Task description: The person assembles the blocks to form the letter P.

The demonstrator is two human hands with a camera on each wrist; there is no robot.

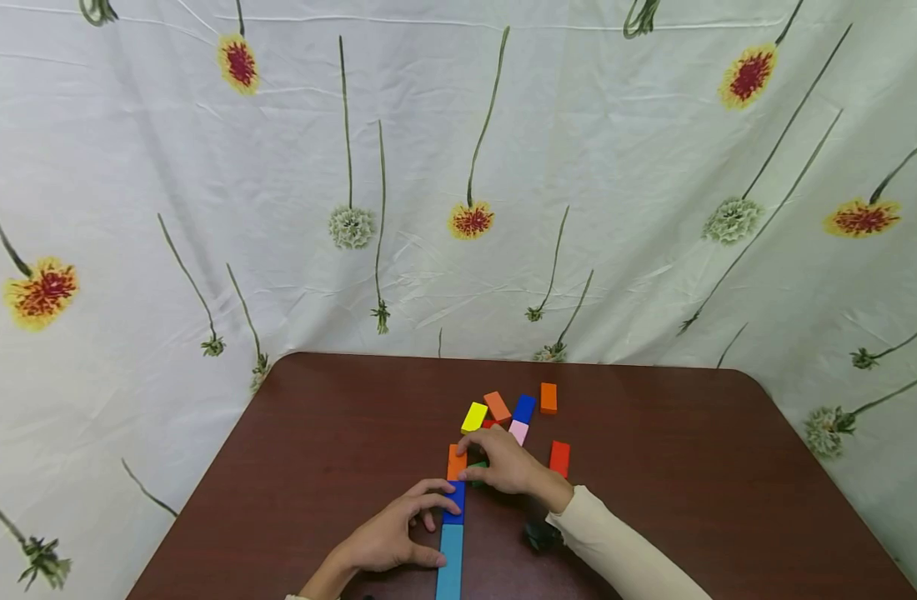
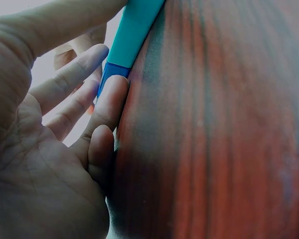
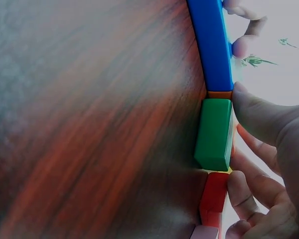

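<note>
A straight row runs away from me along the table: a light blue block (image 1: 449, 562), a dark blue block (image 1: 454, 510) and an orange block (image 1: 456, 463) at the far end. The left hand (image 1: 391, 531) lies along the row's left side, fingertips at the dark blue block and thumb tip beside the light blue one. With thumb and index finger, the right hand (image 1: 506, 463) pinches the orange block. Just right of it stands a green block (image 3: 214, 132), mostly covered by the right hand in the head view.
Beyond the right hand lie a yellow block (image 1: 474, 417), an orange-red block (image 1: 497, 407), a blue block (image 1: 523, 408), a pink block (image 1: 518, 432) and another orange block (image 1: 548, 398). A red block (image 1: 559, 458) is farther right. Some dark object (image 1: 539, 536) sits by the right sleeve.
</note>
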